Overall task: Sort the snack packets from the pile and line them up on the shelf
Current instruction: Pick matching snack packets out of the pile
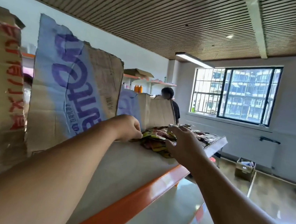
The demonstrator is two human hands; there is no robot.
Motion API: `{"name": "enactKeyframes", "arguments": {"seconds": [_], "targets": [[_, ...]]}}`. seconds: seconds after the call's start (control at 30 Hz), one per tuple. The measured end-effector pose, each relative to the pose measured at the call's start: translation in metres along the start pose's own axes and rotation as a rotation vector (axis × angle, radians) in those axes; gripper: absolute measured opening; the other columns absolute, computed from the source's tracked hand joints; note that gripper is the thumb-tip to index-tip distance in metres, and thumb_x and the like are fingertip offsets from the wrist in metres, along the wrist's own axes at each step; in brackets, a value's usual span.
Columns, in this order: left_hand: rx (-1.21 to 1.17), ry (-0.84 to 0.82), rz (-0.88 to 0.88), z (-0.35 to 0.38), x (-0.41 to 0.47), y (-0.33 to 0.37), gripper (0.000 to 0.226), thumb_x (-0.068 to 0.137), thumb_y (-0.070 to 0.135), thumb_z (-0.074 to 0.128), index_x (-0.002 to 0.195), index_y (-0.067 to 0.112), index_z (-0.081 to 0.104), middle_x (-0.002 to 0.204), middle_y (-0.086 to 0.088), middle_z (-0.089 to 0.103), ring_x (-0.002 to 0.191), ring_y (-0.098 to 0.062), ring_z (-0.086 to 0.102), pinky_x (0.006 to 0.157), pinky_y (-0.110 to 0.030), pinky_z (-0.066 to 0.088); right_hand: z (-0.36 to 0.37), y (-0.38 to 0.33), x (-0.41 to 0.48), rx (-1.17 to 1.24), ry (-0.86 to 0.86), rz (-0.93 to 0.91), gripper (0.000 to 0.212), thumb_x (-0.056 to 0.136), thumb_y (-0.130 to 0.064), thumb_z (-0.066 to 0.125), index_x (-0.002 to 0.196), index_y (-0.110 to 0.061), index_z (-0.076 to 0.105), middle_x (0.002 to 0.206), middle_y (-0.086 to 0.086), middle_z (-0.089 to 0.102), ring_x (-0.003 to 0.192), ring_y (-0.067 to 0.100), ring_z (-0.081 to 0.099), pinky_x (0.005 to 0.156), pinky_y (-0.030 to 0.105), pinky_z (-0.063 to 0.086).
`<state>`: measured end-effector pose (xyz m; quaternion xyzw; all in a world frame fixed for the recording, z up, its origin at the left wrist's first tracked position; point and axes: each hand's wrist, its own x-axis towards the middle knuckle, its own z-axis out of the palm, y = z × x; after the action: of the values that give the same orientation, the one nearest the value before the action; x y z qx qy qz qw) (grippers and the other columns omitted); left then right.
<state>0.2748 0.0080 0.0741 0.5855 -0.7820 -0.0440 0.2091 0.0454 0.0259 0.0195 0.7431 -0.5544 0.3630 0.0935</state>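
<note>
A torn brown cardboard sheet with blue-and-purple print (pixel 73 89) stands upright, a red-lettered cardboard panel (pixel 1 78) just left of it. Beyond: two orange bottles (pixel 138 88), a person in a dark shirt (pixel 171 100), a barred dark-framed window (pixel 237 92), and an open cardboard box (pixel 245 168) on the floor.

An orange-edged shelf (pixel 129 164) bears a snack packet pile (pixel 158 143) and upright cardboard sheets (pixel 69 89).

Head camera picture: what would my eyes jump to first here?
Two bare arms reach to a colourful pile of snack packets on the orange-edged shelf, mid-picture: the left hand curls at its edge, the right hand spreads over it. A big torn cardboard sheet with purple letters stands on the left, and a bright barred window glows on the right.
</note>
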Motion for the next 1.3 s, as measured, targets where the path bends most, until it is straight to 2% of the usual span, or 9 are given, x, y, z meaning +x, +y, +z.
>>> {"name": "enactKeyframes", "arguments": {"seconds": [0.33,0.47,0.6,0.77,0.9,1.0,1.17,1.23,1.3], "targets": [[0.078,0.021,-0.155,0.031,0.078,0.011,0.016,0.092,0.036,0.070,0.103,0.027,0.076,0.106,0.007,0.071,0.095,-0.012,0.064,0.090,-0.030,0.054,0.044,0.064,0.091,0.095,-0.162,-0.116,0.034,0.092,-0.034,0.066,0.125,-0.023,0.063,0.111,0.003,0.066,0.100,0.026,0.064,0.080,0.030,0.051],[0.103,0.027,-0.237,0.051,0.113,0.023,0.017,0.092,0.033,0.072,0.107,0.026,0.076,0.108,0.004,0.072,0.096,-0.014,0.065,0.087,-0.030,0.054,0.061,0.084,0.127,0.115,-0.281,-0.205,0.036,0.085,-0.037,0.071,0.120,-0.027,0.067,0.112,0.002,0.067,0.097,0.025,0.065,0.082,0.037,0.056],[0.133,0.025,-0.279,0.076,0.131,0.033,0.021,0.093,0.035,0.071,0.114,0.029,0.075,0.109,0.005,0.071,0.094,-0.012,0.064,0.079,-0.028,0.052,0.075,0.089,0.155,0.057,-0.455,-0.299,0.047,0.083,-0.038,0.076,0.127,-0.028,0.063,0.117,-0.001,0.066,0.095,0.021,0.063,0.081,0.033,0.057],[0.156,-0.017,-0.278,0.087,0.124,0.024,0.029,0.092,0.029,0.071,0.120,0.033,0.073,0.111,0.010,0.068,0.096,-0.007,0.063,0.082,-0.025,0.051,0.086,0.083,0.172,0.000,-0.631,-0.391,0.060,0.079,-0.051,0.077,0.131,-0.027,0.060,0.116,-0.002,0.064,0.095,0.019,0.062,0.075,0.032,0.053],[0.220,0.040,-0.275,0.097,0.121,0.015,0.037,0.091,0.021,0.066,0.123,0.037,0.072,0.116,0.011,0.071,0.097,-0.009,0.064,0.086,-0.028,0.054,0.086,0.085,0.167,-0.014,-0.592,-0.459,0.053,0.087,-0.048,0.069,0.133,-0.023,0.058,0.111,-0.003,0.065,0.089,0.015,0.063,0.075,0.030,0.057],[0.270,0.096,-0.222,0.103,0.123,0.011,0.025,0.094,0.023,0.064,0.114,0.035,0.075,0.110,0.010,0.072,0.095,-0.009,0.065,0.085,-0.033,0.056,0.086,0.086,0.163,0.023,-0.514,-0.510,0.030,0.088,-0.047,0.064,0.108,-0.026,0.062,0.096,-0.005,0.064,0.073,0.007,0.056,0.057,0.023,0.043],[0.426,0.223,-0.147,0.103,0.124,0.014,0.014,0.097,0.025,0.057,0.095,0.027,0.071,0.096,0.004,0.069,0.088,-0.017,0.064,0.076,-0.036,0.054,0.078,0.086,0.158,0.010,-0.301,-0.591,0.012,0.096,-0.024,0.051,0.086,-0.020,0.050,0.078,-0.003,0.051,0.071,0.020,0.050,0.054,0.029,0.036],[0.433,0.295,-0.138,0.095,0.123,0.019,0.014,0.100,0.026,0.056,0.093,0.025,0.068,0.091,0.005,0.067,0.083,-0.016,0.062,0.070,-0.034,0.050,0.081,0.089,0.157,0.143,-0.095,-0.600,0.015,0.098,-0.021,0.049,0.085,-0.017,0.054,0.075,-0.002,0.056,0.068,0.023,0.054,0.056,0.032,0.042],[0.395,0.386,-0.169,0.083,0.121,0.024,0.013,0.101,0.029,0.057,0.092,0.027,0.066,0.085,0.007,0.066,0.077,-0.013,0.060,0.065,-0.032,0.047,0.083,0.094,0.159,0.455,0.067,-0.493,0.014,0.099,-0.020,0.051,0.090,-0.017,0.062,0.074,0.000,0.062,0.064,0.022,0.057,0.056,0.033,0.045]]}}
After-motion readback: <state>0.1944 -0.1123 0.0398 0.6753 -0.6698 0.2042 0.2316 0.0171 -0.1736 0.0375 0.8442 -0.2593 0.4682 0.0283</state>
